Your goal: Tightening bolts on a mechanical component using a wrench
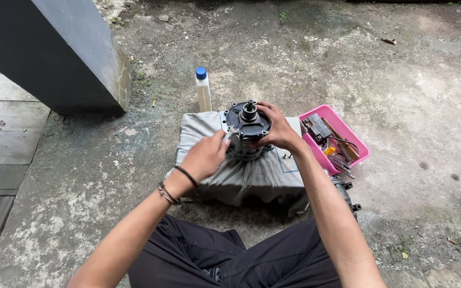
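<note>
Visibility is limited: the small tool pinched in the left hand (207, 154) is mostly covered by the fingers, and the contents of the pink tray (356, 140) blur into a tangle of tools. A dark metal part (346, 193) beside the right forearm is half hidden. Ground is rough, stained concrete (412, 90); wooden planks (4, 133) lie to the left, beside a grey pillar (65, 48). A round metal housing (245, 130) stands on a folded grey cloth (262, 173), a blue-capped bottle (203, 89) behind it. The right hand (277, 128) is clamped on the housing's rim, fingers curled. The left hand is closed around the tool, touching the housing's side.
</note>
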